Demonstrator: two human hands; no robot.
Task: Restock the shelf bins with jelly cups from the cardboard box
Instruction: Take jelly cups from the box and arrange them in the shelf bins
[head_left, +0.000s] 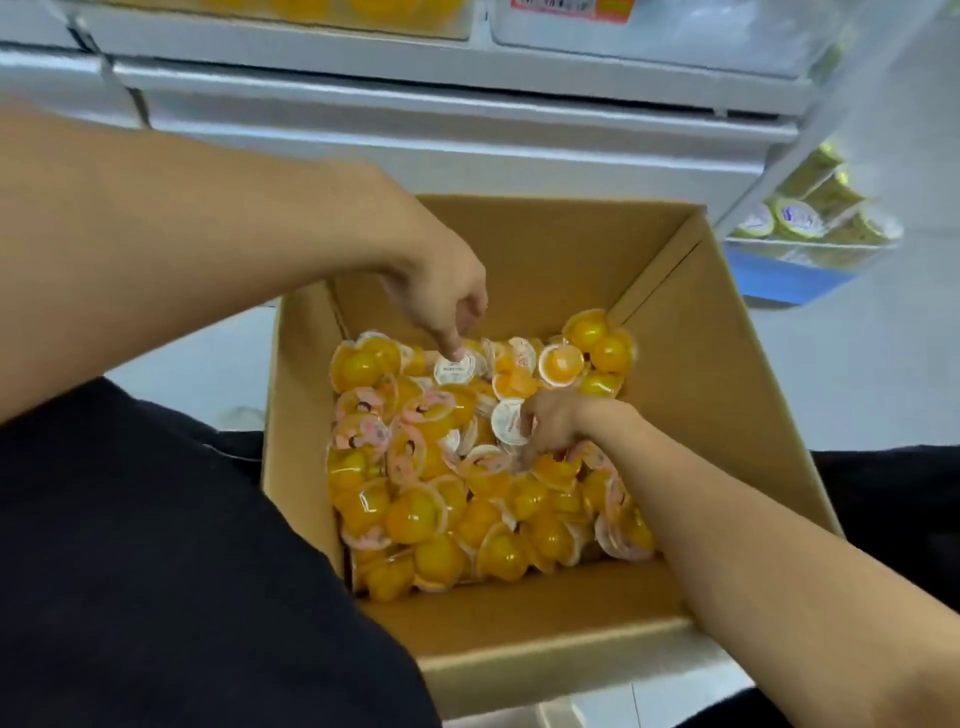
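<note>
while reaching into box (691, 332): left hand (441, 291) pinching white-lidded cup (455, 368) near far left corner, fingers curled down. right hand (553, 422) curled on cup (508, 422) mid-box, lid facing left. cups (415, 514) piled loose on box floor. bins (665, 36) up beyond far edge.

The open cardboard box (701, 374) held a loose heap of orange jelly cups (467, 483) lying every way up, some showing white or pink foil lids, below the white shelf bins (649, 36) beyond its far wall.
</note>
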